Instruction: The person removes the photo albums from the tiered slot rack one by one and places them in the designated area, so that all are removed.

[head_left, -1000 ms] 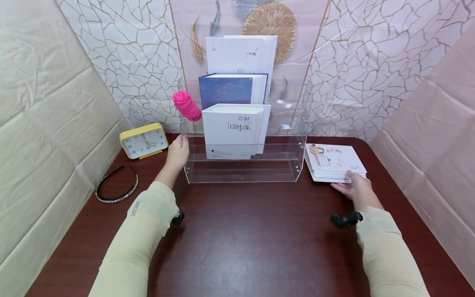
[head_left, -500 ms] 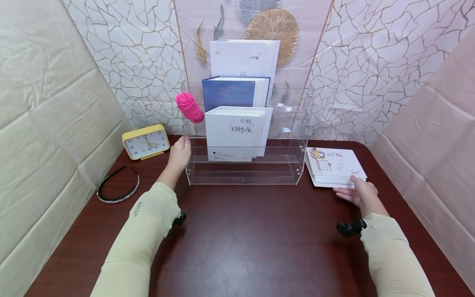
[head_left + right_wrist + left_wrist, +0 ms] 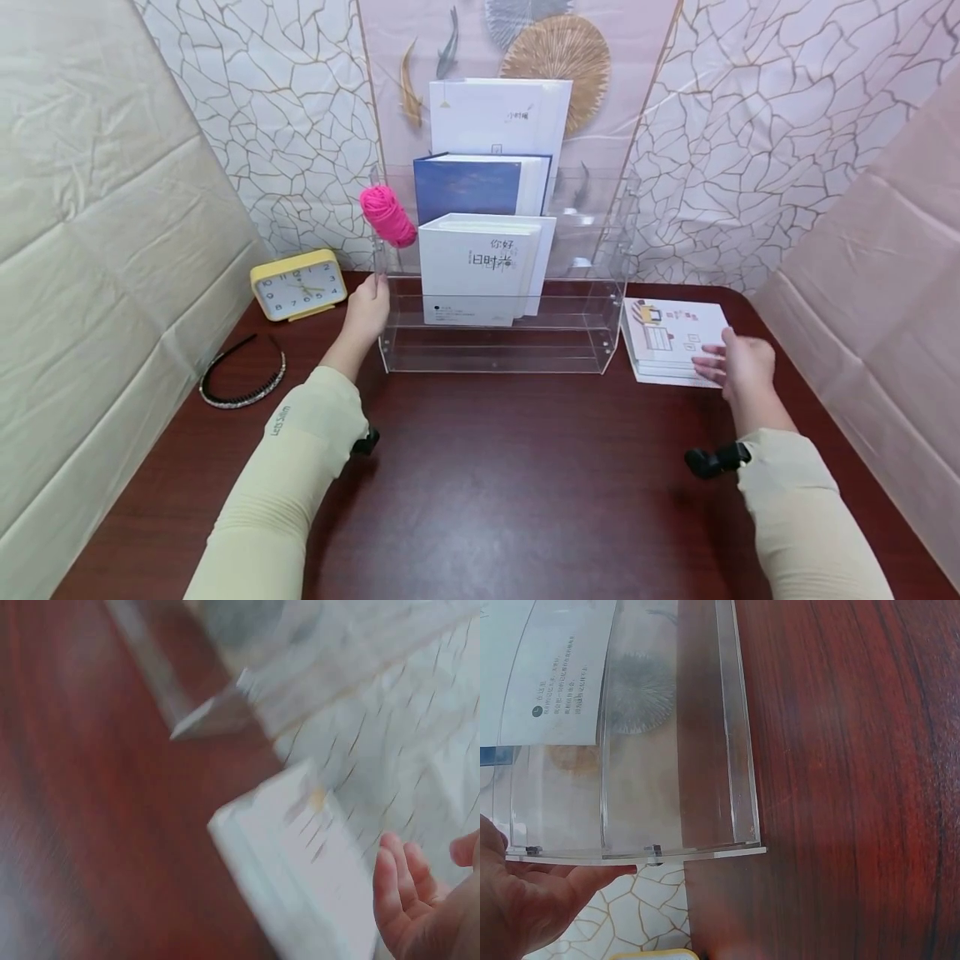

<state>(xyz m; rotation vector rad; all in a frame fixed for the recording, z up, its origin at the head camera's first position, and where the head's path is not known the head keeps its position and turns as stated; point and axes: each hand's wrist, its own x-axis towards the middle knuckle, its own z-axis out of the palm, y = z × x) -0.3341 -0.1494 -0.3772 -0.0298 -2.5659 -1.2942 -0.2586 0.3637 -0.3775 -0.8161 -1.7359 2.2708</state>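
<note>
A clear acrylic tiered rack (image 3: pixel 495 358) stands at the back of the table, holding a white book (image 3: pixel 472 275), a blue book (image 3: pixel 468 187) and a taller white book (image 3: pixel 480 108) on its steps. My left hand (image 3: pixel 367 310) grips the rack's left side panel; in the left wrist view the thumb lies at the panel's edge and the fingers run along its outer face. To the right of the rack lies a stack of white books (image 3: pixel 675 333). My right hand (image 3: pixel 746 367) hovers at the stack's front right corner, fingers loosely bent, holding nothing.
A pink ball of yarn (image 3: pixel 387 215) sits at the rack's upper left. A yellow alarm clock (image 3: pixel 298 286) and a black headband (image 3: pixel 243 387) with a sparkling edge are on the left of the table. Fabric-covered walls enclose the back and both sides.
My right hand has let go of the stack's front edge and moved right and up beside its corner. The left hand stays on the rack. The view has shifted slightly.
</note>
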